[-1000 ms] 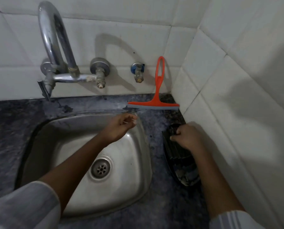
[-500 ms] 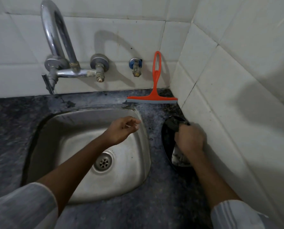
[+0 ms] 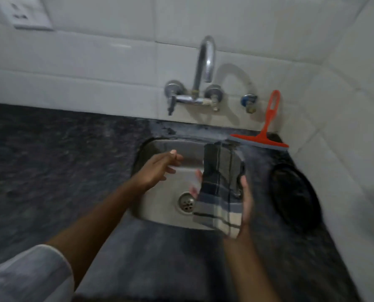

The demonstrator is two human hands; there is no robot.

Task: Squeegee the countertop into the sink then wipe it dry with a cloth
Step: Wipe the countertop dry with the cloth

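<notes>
**Cloth lifted, drying about to begin**

Taking the sink (image 3: 160, 216) as landmark: the counter (image 3: 51, 171) stretches to its left and around it. Over the basin hovers the left hand (image 3: 160, 168), fingers loosely spread, holding nothing. Just right of the drain, the right hand (image 3: 245, 205) now holds the striped cloth (image 3: 219, 192) up over the sink, fingers curled round its edges; half a second ago that hand was down on the dark dish (image 3: 295, 192) right of the sink, where the cloth lay. The squeegee (image 3: 266, 136) stands parked behind the sink's right corner, leaning on the wall, so squeegeeing looks finished and wiping comes next.

Count: one sink, one tap (image 3: 204, 68), one cloth, one squeegee, one dish, two hands.
</notes>
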